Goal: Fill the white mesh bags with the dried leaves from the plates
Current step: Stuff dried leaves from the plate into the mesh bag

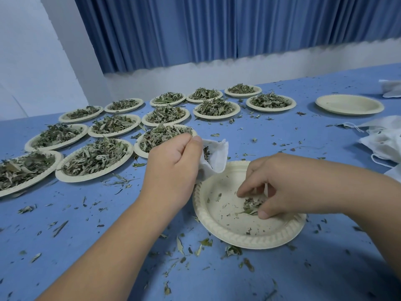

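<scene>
blue table [282, 131] | leaf-filled plates [271, 109] | empty plate [349, 104] | mesh bags [384, 142] | scattered leaf bits [180, 244]

A plain indoor workroom set up for sorting and packing dried herbs by hand. A long counter covered in blue cloth [282, 135] fills most of the view. On it stand rows of identical cream-coloured round disposable plates [91, 176], each carrying a heap of grey-green dried leaves [95, 155] in similar portions. One empty plate of the same kind [349, 104] sits apart at the right, near a loose pile of white mesh drawstring bags [384, 142]. Small leaf crumbs [180, 246] litter the cloth all over. Behind the counter, a pleated blue curtain [195, 29] hangs above a bare white wall [217, 72].
</scene>
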Demonstrator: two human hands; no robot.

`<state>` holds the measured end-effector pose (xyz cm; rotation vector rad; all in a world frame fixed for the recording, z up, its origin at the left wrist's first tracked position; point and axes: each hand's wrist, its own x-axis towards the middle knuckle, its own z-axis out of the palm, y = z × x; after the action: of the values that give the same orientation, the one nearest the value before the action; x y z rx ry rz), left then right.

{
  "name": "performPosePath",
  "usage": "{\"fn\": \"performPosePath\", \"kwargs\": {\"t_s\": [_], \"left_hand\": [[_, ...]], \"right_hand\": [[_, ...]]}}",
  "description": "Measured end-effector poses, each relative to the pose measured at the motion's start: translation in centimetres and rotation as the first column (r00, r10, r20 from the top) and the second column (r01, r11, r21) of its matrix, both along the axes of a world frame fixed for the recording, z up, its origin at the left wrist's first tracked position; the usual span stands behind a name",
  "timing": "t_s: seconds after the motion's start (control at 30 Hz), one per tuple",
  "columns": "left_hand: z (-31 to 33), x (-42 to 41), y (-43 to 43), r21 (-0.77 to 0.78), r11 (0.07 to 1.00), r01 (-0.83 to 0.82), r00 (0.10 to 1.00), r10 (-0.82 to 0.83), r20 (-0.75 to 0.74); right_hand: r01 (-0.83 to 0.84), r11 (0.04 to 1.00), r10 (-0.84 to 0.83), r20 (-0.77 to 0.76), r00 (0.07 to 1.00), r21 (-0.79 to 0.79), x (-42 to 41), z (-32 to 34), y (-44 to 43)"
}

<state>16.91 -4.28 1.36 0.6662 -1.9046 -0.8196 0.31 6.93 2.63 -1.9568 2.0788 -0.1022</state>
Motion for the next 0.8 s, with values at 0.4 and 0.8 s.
{"fn": "performPosePath", "kwargs": {"t_s": [0.4,0.8], "left_hand": [[-0.1,-0.1,-0.1,-0.025,1.000,-0.012,1.000,0.013,0.012],[0.2,0.0,0.0,0.004,1.000,-0.026,1.000,0.026,0.007]], "right_hand": [[0.043,0.998,-0.042,0.005,0.999,-0.035,1.8,-0.3,-0.2],[0.078,0.992,-0.058,0.195,0.979,-0.100,1.5,0.4,0.0]]}}
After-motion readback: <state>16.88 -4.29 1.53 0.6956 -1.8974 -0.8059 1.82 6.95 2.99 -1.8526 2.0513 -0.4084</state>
